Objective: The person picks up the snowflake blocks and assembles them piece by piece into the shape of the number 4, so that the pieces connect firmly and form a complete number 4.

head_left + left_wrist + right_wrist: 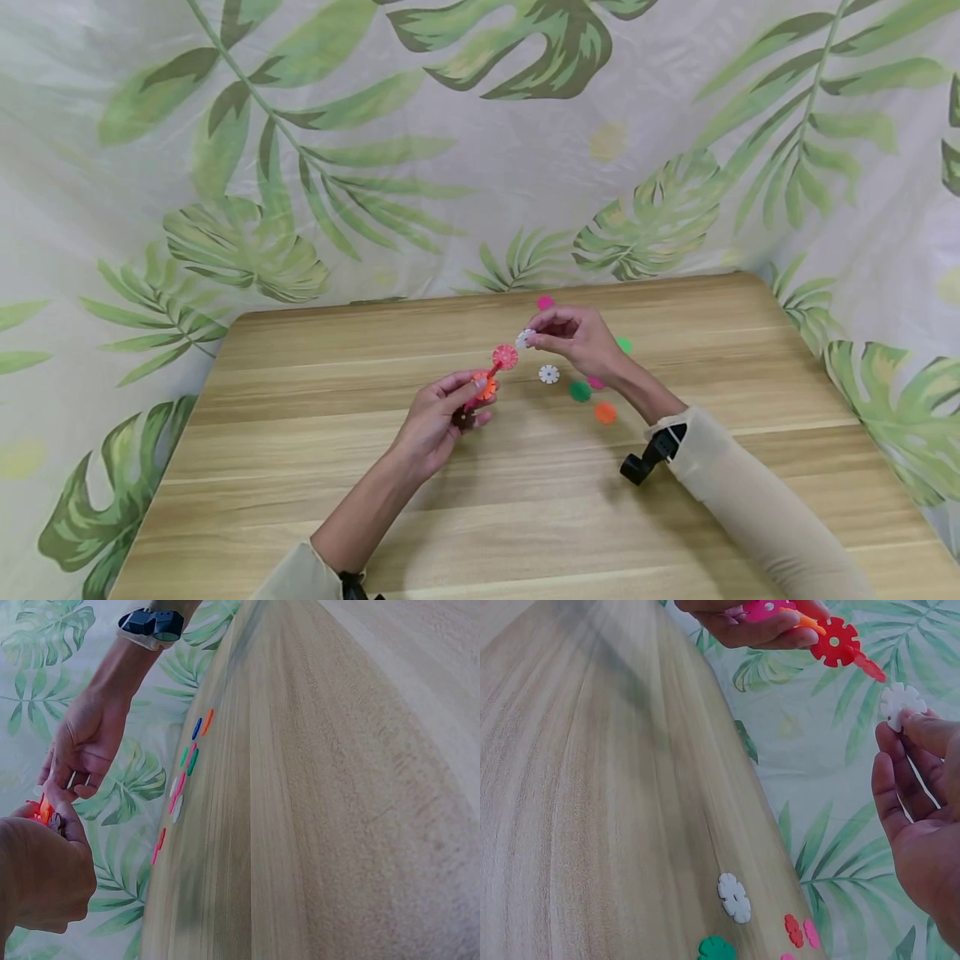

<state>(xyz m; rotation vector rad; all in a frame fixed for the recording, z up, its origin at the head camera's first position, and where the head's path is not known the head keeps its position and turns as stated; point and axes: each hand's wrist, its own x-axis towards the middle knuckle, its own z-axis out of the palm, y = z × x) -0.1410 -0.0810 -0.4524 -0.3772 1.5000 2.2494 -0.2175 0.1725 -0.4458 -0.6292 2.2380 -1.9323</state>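
Observation:
My left hand grips a chain of interlocked notched plastic discs. An orange disc shows by the thumb, a brown disc below it, and a red disc towards the far end. A pink disc is partly covered by the fingers in the right wrist view. Between thumb and fingertips, my right hand pinches a white disc. That disc is held up just beyond the chain's reddish end disc, with a small gap between them.
Loose discs lie on the wooden table near the right hand: white, dark green, orange, light green and pink. A blue disc appears in the left wrist view. Leaf-patterned cloth hangs behind the table.

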